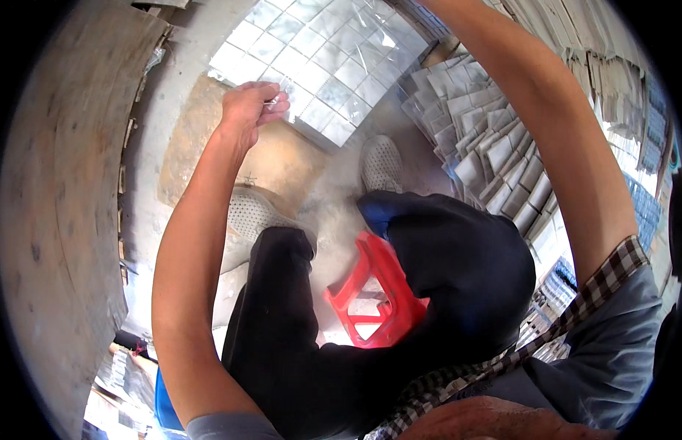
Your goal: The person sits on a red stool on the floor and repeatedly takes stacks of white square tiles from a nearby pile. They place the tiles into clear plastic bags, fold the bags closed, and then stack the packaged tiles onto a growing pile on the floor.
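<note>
- Clearly the left hand [247, 110] has its fingers [271, 108] pinched shut on the near corner of a clear plastic film [356, 33] that covers a mosaic tile sheet [312, 70]; the sheet lies on the floor in front of the person's feet.
- The right hand is out of view past the upper edge; only the right forearm [546, 117] shows, so I cannot tell how its fingers stand.
- Risk, as I judge it: held by one corner only, the thin film could tear or slip out of the pinch if pulled sharply.
- Another risk: the grey shoes [381, 163] stand just beside the sheet's edge, so a shifted foot could press on the tiles or catch the film.
- Leaning forward off the red plastic stool [378, 293] could tip it, since the person's weight sits well ahead of it.
- To the right, a stack of pale grey tile sheets [488, 139] fans out in overlapping rows, near the right foot.
- Further right, blue-and-white patterned sheets [645, 209] lie flat; any print is too small to tell.
</note>
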Demonstrator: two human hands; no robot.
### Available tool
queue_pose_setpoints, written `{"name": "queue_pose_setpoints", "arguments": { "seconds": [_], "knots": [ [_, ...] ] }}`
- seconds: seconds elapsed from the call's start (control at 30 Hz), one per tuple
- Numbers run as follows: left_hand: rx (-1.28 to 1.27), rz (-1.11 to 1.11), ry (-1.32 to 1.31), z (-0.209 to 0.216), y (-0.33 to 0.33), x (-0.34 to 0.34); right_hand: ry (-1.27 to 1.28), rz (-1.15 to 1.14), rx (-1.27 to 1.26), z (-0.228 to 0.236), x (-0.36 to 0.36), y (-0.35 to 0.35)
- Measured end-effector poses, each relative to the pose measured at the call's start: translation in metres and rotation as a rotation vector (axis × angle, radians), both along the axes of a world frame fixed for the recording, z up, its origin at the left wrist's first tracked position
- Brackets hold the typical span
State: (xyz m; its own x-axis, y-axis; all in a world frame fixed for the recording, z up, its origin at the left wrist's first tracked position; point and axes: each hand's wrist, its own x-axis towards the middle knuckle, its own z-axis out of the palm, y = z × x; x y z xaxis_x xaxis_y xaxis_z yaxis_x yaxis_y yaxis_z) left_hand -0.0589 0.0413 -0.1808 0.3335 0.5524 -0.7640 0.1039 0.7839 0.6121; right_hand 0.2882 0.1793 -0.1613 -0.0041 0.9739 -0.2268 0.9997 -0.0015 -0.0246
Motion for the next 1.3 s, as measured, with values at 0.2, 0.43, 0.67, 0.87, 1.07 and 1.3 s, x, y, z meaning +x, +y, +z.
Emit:
{"name": "queue_pose_setpoints", "arguments": {
  "seconds": [0.2, 0.43, 0.67, 0.87, 1.07, 1.3],
  "knots": [
    [0.016, 0.113, 0.041, -0.005, 0.014, -0.007, 0.472, -0.155, 0.238, -0.043, 0.024, 0.022],
    [-0.009, 0.127, 0.043, -0.008, 0.019, -0.01, 0.514, -0.263, 0.225, -0.03, -0.003, 0.025],
    [0.042, 0.223, 0.095, -0.023, 0.03, -0.026, 0.662, -0.287, 0.346, -0.057, -0.016, 0.043],
    [0.083, 0.248, 0.187, -0.015, 0.038, -0.026, 0.63, -0.26, 0.455, -0.057, -0.023, 0.041],
    [0.229, 0.249, 0.319, -0.022, 0.036, -0.019, 0.647, -0.302, 0.461, -0.051, -0.043, 0.042],
    [0.252, 0.193, 0.442, -0.027, 0.036, -0.027, 0.542, -0.33, 0.458, -0.052, -0.054, 0.038]
  ]
}}
